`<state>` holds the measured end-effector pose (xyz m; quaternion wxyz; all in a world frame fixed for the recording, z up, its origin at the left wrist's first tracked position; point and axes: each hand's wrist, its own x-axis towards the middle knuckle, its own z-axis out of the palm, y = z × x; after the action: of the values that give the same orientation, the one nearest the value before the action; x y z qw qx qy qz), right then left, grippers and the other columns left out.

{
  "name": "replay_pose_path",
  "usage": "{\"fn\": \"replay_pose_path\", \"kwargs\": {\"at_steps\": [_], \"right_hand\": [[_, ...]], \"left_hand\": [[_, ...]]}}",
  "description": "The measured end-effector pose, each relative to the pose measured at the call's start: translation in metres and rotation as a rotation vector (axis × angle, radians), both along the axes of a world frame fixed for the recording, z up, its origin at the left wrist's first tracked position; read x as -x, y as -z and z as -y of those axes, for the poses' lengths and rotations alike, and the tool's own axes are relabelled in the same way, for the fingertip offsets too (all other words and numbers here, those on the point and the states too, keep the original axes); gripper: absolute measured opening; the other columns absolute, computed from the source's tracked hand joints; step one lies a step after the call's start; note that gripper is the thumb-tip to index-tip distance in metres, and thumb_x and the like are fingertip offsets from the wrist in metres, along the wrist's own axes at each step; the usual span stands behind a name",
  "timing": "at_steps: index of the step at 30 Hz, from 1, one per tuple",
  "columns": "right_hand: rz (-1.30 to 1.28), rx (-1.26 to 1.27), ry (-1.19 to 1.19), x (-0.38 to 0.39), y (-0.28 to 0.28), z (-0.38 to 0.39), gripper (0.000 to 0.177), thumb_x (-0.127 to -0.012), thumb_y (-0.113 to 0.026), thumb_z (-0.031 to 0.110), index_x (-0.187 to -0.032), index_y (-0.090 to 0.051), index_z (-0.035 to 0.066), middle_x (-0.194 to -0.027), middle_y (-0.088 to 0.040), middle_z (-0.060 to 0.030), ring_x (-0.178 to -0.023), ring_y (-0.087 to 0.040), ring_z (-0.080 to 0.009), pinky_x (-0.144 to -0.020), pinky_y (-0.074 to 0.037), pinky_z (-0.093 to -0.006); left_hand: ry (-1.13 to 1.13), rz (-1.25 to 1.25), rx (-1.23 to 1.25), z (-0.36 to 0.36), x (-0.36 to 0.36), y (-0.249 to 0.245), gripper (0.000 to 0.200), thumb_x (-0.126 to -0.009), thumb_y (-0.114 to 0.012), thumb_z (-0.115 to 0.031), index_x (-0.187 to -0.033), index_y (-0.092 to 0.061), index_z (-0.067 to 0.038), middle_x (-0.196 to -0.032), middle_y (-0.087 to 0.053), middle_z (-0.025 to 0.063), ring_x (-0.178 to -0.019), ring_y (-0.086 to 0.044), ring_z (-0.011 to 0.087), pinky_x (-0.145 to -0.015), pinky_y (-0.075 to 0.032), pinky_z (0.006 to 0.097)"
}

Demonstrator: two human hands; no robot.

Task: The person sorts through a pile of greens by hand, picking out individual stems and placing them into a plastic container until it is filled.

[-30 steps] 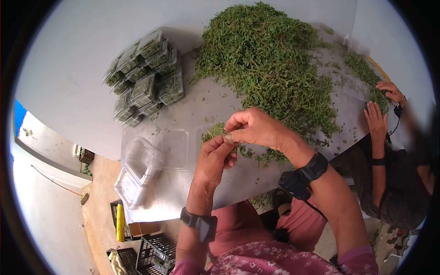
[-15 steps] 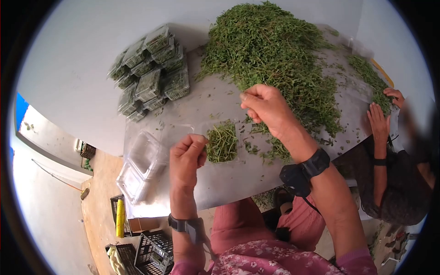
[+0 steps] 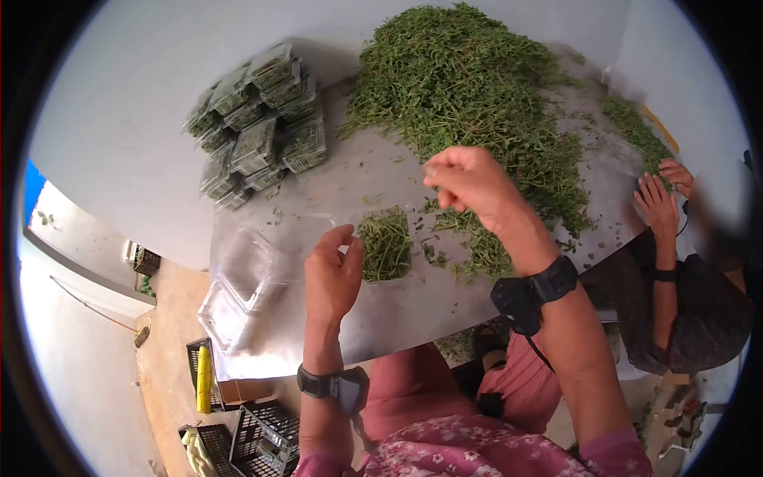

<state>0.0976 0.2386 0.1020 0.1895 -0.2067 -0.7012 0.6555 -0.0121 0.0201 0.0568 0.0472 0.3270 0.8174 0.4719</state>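
A clear plastic clamshell box filled with green leafy stems (image 3: 385,245) lies with its lid up on the metal table. Just left of it is my left hand (image 3: 334,272), thumb and forefinger a little apart, with nothing visible between them. My right hand (image 3: 475,187) hovers above the table, in front of the large heap of greens (image 3: 469,79). Its thumb and fingers are pinched together; anything between them is too small to make out. Loose leaves and sprigs (image 3: 489,253) lie below my right hand.
Filled clamshell boxes (image 3: 256,145) are stacked at the back left. Unfilled clear boxes (image 3: 242,274) stand at the table's left edge. At the right, another person's hands (image 3: 658,205) are near a smaller pile of greens (image 3: 636,127). Black crates (image 3: 266,437) sit on the floor.
My left hand has shifted slightly right and down, and its thumb and forefinger have parted. My right hand has moved a little to the right, still pinched.
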Motion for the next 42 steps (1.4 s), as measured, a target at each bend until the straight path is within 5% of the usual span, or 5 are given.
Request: {"fn": "replay_pose_path", "kwargs": {"at_steps": [14, 23, 29, 36, 42], "right_hand": [[0.360, -0.627, 0.171, -0.069, 0.047, -0.097, 0.005, -0.080, -0.070, 0.006, -0.081, -0.068, 0.003, -0.072, -0.065, -0.0083, -0.065, -0.063, -0.0213, -0.062, -0.050, -0.0393], [0.529, -0.817, 0.163, -0.061, 0.073, -0.090, 0.038, -0.074, -0.078, 0.008, -0.109, -0.062, 0.003, -0.103, -0.056, -0.0154, -0.098, -0.057, -0.0343, -0.081, -0.049, -0.0461], [0.666, -1.020, 0.112, -0.052, 0.089, -0.097, 0.012, -0.079, -0.072, 0.006, -0.088, -0.065, 0.002, -0.089, -0.057, -0.0130, -0.085, -0.057, -0.0332, -0.073, -0.049, -0.0444], [0.285, -0.631, 0.184, -0.084, 0.046, -0.108, 0.014, -0.086, -0.067, 0.012, -0.090, -0.067, -0.001, -0.070, -0.064, -0.0060, -0.060, -0.056, -0.0115, -0.055, -0.045, -0.0338], [0.353, -0.684, 0.199, -0.097, 0.040, -0.115, 0.011, -0.084, -0.069, 0.010, -0.091, -0.069, 0.002, -0.074, -0.064, -0.0100, -0.066, -0.061, -0.0210, -0.061, -0.048, -0.0382]], "left_hand": [[0.296, -0.378, 0.290, -0.035, -0.004, 0.026, 0.028, -0.079, -0.065, -0.007, -0.105, -0.062, 0.004, -0.108, -0.062, 0.0211, -0.100, -0.059, 0.0400, -0.088, -0.048, 0.0412], [0.287, -0.354, 0.282, -0.035, -0.006, 0.023, 0.028, -0.079, -0.065, -0.007, -0.104, -0.061, 0.004, -0.106, -0.062, 0.0221, -0.097, -0.059, 0.0410, -0.086, -0.048, 0.0419], [0.259, -0.528, 0.302, -0.032, -0.017, 0.013, 0.027, -0.080, -0.064, -0.006, -0.106, -0.061, 0.000, -0.115, -0.060, 0.0185, -0.110, -0.055, 0.0373, -0.094, -0.042, 0.0463], [0.228, -0.793, -0.009, -0.039, -0.058, -0.001, 0.025, -0.078, -0.063, -0.001, -0.102, -0.061, 0.001, -0.113, -0.060, 0.0181, -0.107, -0.055, 0.0369, -0.091, -0.044, 0.0449], [0.503, -0.685, -0.069, -0.045, -0.102, 0.024, 0.022, -0.074, -0.064, 0.001, -0.096, -0.062, 0.000, -0.106, -0.061, 0.0167, -0.095, -0.059, 0.0353, -0.081, -0.048, 0.0421]]}}
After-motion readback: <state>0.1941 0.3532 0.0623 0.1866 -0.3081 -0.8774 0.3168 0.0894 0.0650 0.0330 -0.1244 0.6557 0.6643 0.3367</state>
